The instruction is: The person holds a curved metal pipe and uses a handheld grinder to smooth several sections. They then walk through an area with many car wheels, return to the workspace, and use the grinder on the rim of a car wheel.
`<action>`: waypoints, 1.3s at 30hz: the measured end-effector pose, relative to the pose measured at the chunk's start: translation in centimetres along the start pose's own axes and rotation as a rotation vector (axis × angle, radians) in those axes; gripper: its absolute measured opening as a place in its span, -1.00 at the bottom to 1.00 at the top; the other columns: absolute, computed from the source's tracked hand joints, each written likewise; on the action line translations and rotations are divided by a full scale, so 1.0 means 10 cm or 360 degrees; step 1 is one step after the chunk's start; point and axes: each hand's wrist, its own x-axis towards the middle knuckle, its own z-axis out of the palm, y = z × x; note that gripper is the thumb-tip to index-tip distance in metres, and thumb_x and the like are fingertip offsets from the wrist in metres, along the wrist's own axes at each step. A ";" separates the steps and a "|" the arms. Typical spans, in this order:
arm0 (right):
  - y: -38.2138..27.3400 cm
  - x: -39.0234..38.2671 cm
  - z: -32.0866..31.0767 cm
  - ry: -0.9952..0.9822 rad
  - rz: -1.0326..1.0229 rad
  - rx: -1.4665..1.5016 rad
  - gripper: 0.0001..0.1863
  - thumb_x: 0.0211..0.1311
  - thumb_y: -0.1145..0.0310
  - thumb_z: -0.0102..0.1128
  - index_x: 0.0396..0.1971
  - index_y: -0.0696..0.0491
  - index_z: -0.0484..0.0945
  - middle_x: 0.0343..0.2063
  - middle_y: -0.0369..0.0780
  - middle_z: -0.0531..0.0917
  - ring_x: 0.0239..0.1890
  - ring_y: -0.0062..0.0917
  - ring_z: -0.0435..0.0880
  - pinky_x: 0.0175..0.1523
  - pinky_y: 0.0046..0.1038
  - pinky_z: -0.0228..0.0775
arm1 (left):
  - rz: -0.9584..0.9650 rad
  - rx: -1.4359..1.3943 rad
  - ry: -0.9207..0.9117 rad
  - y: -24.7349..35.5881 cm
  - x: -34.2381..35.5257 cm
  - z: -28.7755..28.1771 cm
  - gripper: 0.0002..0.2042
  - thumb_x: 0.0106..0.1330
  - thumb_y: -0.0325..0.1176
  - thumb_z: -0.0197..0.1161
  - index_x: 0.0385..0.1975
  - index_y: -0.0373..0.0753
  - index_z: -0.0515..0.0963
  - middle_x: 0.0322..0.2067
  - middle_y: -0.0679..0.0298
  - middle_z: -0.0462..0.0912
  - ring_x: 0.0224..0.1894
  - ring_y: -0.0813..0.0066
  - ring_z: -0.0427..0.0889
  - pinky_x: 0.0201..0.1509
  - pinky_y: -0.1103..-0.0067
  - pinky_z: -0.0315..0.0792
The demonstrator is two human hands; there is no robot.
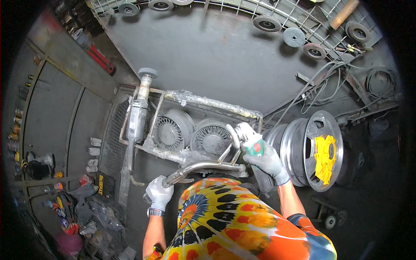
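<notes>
My left hand point(159, 193), in a light grey work glove, is closed round the left end of a shiny bent metal tube point(203, 166). Short branches rise from the tube's right part. In my gloved right hand point(267, 162) is a green and black angle grinder point(255, 148), its pale head just beside those branches. Its disc is hard to make out from here. Behind the tube stands a metal frame point(212, 103) with wrapped bars. A long grey power tool point(138, 119) with a round grey disc on its upper end leans at the frame's left side.
Two finned wheels point(170, 131) sit behind the frame. On the right stands a silver rim point(337, 162) with a yellow cloth point(324, 159) on it. Grinding discs point(294, 37) hang from a wire rack above. Cables point(323, 82) droop at right; bags point(102, 212) lie lower left.
</notes>
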 end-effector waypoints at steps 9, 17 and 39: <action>0.17 -0.01 -0.07 0.0206 0.0104 0.0062 -0.43 0.16 0.20 0.62 0.11 0.16 0.69 -0.10 -0.17 0.84 -0.04 -0.53 0.81 0.14 -0.38 0.63 | -0.0105 -0.0109 -0.0085 -0.10 -0.09 -0.01 -0.80 0.21 -0.16 0.51 -0.40 -0.14 0.71 -0.43 0.07 0.77 -0.32 -0.11 0.78 -0.20 0.13 0.64; 0.39 -0.07 0.00 0.0252 0.0227 0.0238 -0.57 0.26 0.28 0.55 0.06 0.15 0.74 -0.16 -0.27 0.81 -0.13 -0.60 0.73 0.05 -0.41 0.58 | -0.0261 0.0083 -0.0243 -0.25 -0.17 0.00 -0.76 0.24 -0.09 0.48 -0.34 -0.13 0.73 -0.37 0.04 0.81 -0.23 -0.13 0.80 -0.10 0.08 0.65; 0.70 0.24 0.70 -0.0586 0.0627 0.0101 -0.56 0.29 0.24 0.54 0.10 0.14 0.75 -0.20 -0.29 0.81 -0.23 -0.59 0.73 -0.08 -0.47 0.59 | -0.1008 0.0106 -0.0663 -0.47 -1.60 0.17 -0.64 0.34 -0.02 0.44 -0.21 -0.25 0.77 -0.23 -0.13 0.81 -0.11 -0.23 0.81 -0.09 0.05 0.66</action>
